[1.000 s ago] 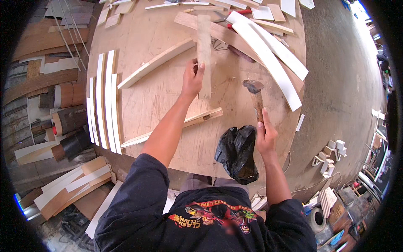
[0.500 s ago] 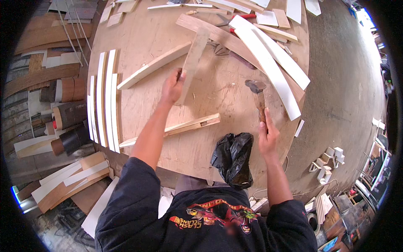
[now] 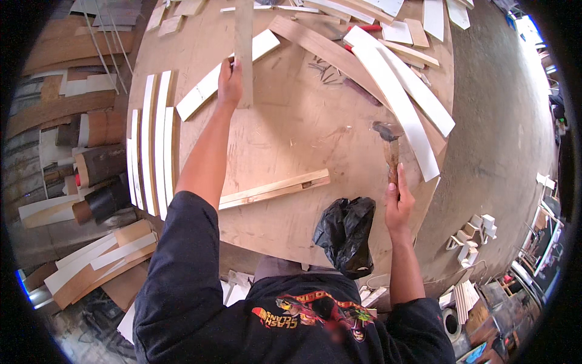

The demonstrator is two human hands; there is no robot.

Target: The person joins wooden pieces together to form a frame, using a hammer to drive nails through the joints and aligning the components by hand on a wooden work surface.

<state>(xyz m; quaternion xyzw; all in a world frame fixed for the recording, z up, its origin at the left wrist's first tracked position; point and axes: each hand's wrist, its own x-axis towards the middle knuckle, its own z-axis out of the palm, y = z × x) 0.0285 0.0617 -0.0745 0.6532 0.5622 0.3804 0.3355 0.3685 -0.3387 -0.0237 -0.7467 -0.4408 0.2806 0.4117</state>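
My left hand (image 3: 230, 83) gripped wood strip (image 3: 244, 48) near its closer end, probably for easy steering; right hand (image 3: 399, 203) held hammer (image 3: 391, 153) low, likely for control. Black bag (image 3: 345, 235) lay beside right hand.

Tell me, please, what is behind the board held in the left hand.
Behind the board, a white wooden piece on the table shows on both sides; its middle stretch, covered by board and left hand, cannot be seen.
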